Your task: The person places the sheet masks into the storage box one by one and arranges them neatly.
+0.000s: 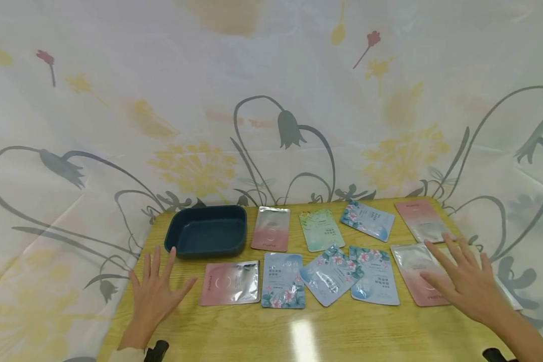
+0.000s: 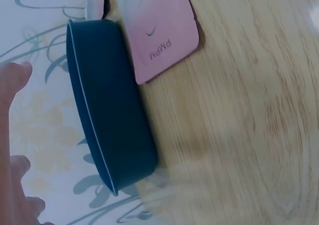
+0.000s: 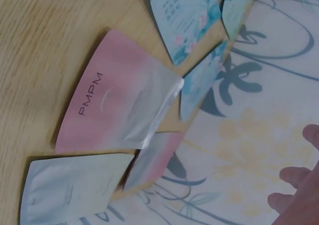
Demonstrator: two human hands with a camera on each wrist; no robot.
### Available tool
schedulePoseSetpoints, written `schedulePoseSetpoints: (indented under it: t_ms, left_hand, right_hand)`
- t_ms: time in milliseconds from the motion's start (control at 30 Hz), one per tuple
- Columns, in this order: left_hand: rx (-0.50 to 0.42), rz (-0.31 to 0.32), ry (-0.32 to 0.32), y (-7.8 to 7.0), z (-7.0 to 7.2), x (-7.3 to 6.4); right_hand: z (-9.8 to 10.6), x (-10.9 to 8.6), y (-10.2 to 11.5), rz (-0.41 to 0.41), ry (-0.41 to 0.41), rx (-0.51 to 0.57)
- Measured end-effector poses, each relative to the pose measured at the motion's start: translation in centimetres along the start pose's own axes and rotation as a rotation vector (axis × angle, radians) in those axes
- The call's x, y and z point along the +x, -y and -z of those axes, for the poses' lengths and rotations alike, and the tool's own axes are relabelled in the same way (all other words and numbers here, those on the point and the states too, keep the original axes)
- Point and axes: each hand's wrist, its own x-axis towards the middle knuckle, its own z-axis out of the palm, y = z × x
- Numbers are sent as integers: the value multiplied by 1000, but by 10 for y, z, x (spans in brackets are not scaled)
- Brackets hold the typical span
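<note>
In the head view my left hand (image 1: 156,294), fingers spread and holding nothing, is in front of a dark blue rectangular tray (image 1: 205,251). A pink-and-silver face mask packet (image 1: 230,283) lies to its right. My right hand (image 1: 472,289) is spread too, with nothing in it. It overlaps another pink-and-silver packet (image 1: 414,269) in that view and partly hides a pale packet (image 1: 510,296). Several blue floral packets (image 1: 282,280) lie in the front row between the hands. The right wrist view shows the pink packet (image 3: 107,98) beside the pale packet (image 3: 72,187).
Along the back of the wooden table (image 1: 235,332) lie a pink packet (image 1: 271,229), a green packet (image 1: 321,230), a tilted blue packet (image 1: 367,220) and another pink one (image 1: 418,217). A flower-printed white cloth (image 1: 271,65) rises behind the table and along both sides.
</note>
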Motion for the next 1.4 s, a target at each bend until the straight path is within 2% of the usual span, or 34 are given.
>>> schedulePoseSetpoints:
  t_ms: [133, 300, 533, 667, 767, 867, 1100, 1233, 1333, 1400]
  left_hand:
    - [21, -57, -42, 9, -4, 6]
    - [-23, -144, -112, 23, -14, 14]
    - [-93, -308, -291, 45, -31, 34]
    - [-113, -353, -337, 53, -37, 44]
    - [-141, -359, -343, 59, -41, 47]
    - [-174, -352, -318, 62, -46, 49]
    - [-183, -316, -260, 59, -56, 55]
    - [-195, -306, -243, 54, -60, 57]
    - [-182, -325, -240, 53, -64, 60]
    - [-160, -363, -245, 52, -66, 62]
  right_hand:
    - [-2, 5, 8, 23, -11, 20]
    - [-7, 14, 18, 47, -16, 55]
    - [-17, 28, 31, 103, -32, 98]
    - [-24, 38, 38, 139, -36, 97]
    - [-31, 45, 42, 166, -35, 106]
    - [-39, 50, 46, 159, -4, 155]
    - [-63, 64, 51, 2, 136, 369]
    - [-81, 73, 51, -42, 175, 437]
    - [-96, 79, 50, -75, 193, 477]
    - [-104, 82, 51, -104, 211, 494]
